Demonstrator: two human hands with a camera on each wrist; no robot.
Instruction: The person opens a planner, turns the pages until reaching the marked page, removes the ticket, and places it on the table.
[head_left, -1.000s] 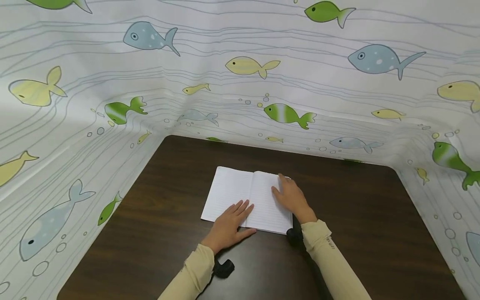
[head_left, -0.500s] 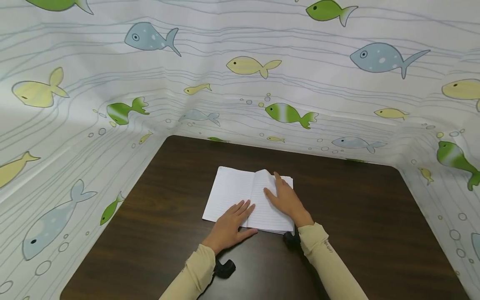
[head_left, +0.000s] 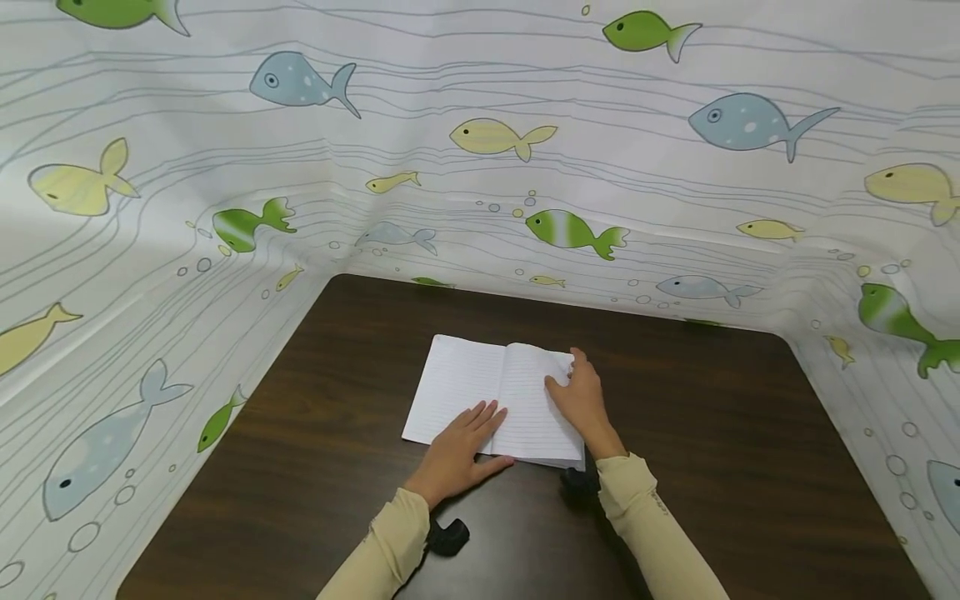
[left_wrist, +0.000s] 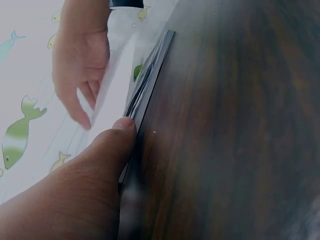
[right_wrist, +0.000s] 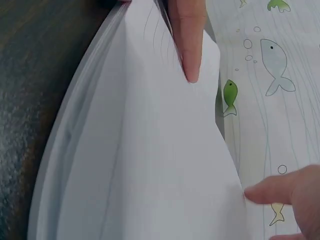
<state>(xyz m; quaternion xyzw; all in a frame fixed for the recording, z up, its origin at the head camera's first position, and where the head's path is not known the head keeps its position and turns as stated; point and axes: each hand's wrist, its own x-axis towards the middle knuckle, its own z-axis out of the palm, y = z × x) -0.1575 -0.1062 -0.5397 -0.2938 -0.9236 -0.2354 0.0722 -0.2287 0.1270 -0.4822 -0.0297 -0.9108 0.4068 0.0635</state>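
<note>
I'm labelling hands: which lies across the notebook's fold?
The left hand, lying over the near end of the fold; the right hand is at the far outer corner of the right page.

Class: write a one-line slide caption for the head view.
Left hand on an open notebook, right hand near its upper right corner.

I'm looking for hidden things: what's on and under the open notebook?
The left hand rests on the notebook; the right hand is at its far right corner. The notebook lies on the table; anything else beneath is covered from view.
</note>
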